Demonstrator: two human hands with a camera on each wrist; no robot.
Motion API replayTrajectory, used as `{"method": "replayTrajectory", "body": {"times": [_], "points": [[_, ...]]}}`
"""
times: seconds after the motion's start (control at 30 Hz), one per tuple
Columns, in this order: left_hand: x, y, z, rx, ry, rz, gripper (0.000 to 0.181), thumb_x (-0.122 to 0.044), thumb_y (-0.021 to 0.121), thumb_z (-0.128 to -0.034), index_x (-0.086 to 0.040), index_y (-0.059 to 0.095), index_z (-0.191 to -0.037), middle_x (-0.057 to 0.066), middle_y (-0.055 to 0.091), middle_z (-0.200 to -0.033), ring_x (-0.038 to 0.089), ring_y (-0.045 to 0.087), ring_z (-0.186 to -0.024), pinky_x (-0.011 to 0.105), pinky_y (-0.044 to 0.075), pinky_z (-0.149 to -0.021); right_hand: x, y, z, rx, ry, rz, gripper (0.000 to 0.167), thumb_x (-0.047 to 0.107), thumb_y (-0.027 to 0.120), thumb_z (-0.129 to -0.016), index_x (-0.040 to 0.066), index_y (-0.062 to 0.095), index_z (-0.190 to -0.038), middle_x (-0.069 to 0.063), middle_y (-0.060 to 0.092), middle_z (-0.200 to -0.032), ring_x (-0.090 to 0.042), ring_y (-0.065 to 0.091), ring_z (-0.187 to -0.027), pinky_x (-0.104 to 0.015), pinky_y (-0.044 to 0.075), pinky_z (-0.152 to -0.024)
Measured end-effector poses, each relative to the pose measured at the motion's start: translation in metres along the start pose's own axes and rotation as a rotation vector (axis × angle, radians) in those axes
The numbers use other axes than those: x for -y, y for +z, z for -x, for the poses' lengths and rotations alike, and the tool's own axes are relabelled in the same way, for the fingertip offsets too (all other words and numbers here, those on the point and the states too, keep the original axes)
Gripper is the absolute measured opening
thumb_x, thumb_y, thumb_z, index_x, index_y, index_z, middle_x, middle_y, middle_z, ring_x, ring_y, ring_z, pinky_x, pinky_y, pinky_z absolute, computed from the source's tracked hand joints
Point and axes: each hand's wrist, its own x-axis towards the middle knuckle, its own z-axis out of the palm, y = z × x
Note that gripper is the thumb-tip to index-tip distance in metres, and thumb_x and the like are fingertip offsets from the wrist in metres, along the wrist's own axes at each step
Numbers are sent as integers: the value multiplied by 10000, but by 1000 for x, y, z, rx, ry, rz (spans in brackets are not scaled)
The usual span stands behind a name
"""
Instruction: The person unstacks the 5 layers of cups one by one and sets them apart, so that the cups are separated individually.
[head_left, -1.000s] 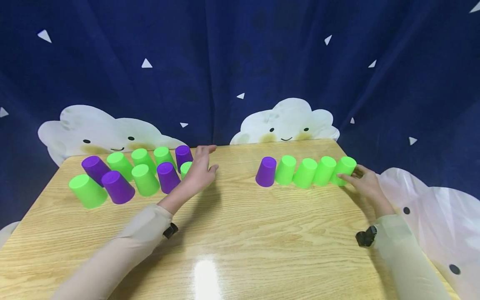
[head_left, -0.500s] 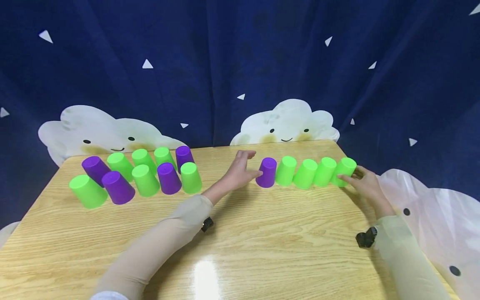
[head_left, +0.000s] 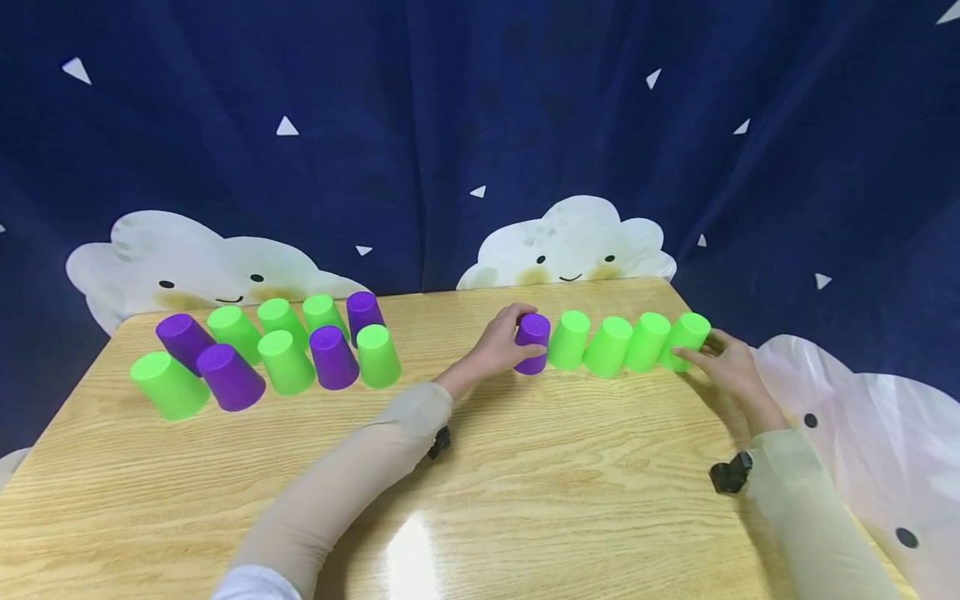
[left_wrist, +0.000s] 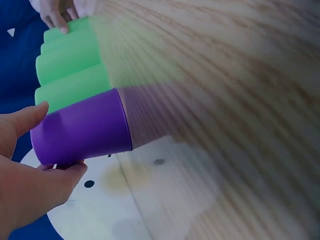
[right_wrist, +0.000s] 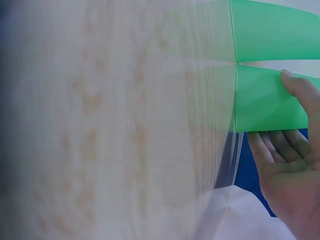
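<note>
Upside-down plastic cups stand in a row on the right half of the table. My left hand (head_left: pixel 498 343) grips the purple cup (head_left: pixel 533 342) at the row's left end. In the left wrist view, the thumb lies on one side of that purple cup (left_wrist: pixel 82 127) and the fingers bend against the other. At the row's right end, my right hand (head_left: pixel 729 367) holds a green cup (head_left: pixel 690 333). The right wrist view has its thumb on the green cup (right_wrist: pixel 267 100) and the fingers along the opposite side. Several green cups (head_left: pixel 609 348) stand between the hands.
Two rows of upside-down green and purple cups (head_left: pixel 288 364) stand at the table's left. The wooden table (head_left: pixel 570 483) ends at the back against a dark blue curtain (head_left: pixel 345 150) with white cloud shapes (head_left: pixel 570 237).
My left hand has moved right from beside the left group of cups to the purple cup and taken hold of it. My right hand has stayed at the end green cup.
</note>
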Motion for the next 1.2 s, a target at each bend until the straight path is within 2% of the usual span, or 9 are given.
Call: {"method": "replayTrajectory", "body": {"times": [0.17,0.4,0.63,0.93,1.2], "points": [[-1,2,1,-5,-33,18,547,-69,699,-907,-7,442,-1387,183,522,-1319,313,534,-1213,419,474,-1006,1,1,-2,5,-2,-15,803,391,680,-926,-100,333,-1458,-327,418,-1422,-480,415,-1301,-569,372,-1054],[-1,3,5,-23,-63,31,505,-68,691,-916,-19,467,-1366,166,537,-1307,295,544,-1207,395,477,-1005,1,2,-2,14,-7,-16,799,381,682,-927,-106,331,-1455,-338,420,-1416,-486,415,-1297,-578,368,-1054],[-5,-9,14,-47,-25,54,495,-46,710,-896,3,492,-1338,178,550,-1285,301,553,-1200,379,481,-1003,1,1,0,18,8,-25,832,408,678,-923,-93,305,-1472,-339,387,-1439,-506,379,-1314,-602,355,-1055],[-8,-33,44,-53,-11,50,512,-39,717,-887,13,493,-1345,175,556,-1276,301,556,-1200,382,465,-1024,1,-1,-1,32,18,-25,863,441,678,-914,-80,293,-1484,-336,367,-1455,-512,359,-1325,-612,350,-1054],[-10,-52,78,-45,10,91,513,-1,713,-879,29,493,-1341,190,558,-1272,326,543,-1228,394,427,-1064,0,0,-1,31,24,-11,862,447,670,-918,-76,289,-1488,-331,373,-1454,-509,370,-1318,-610,356,-1052]]}}
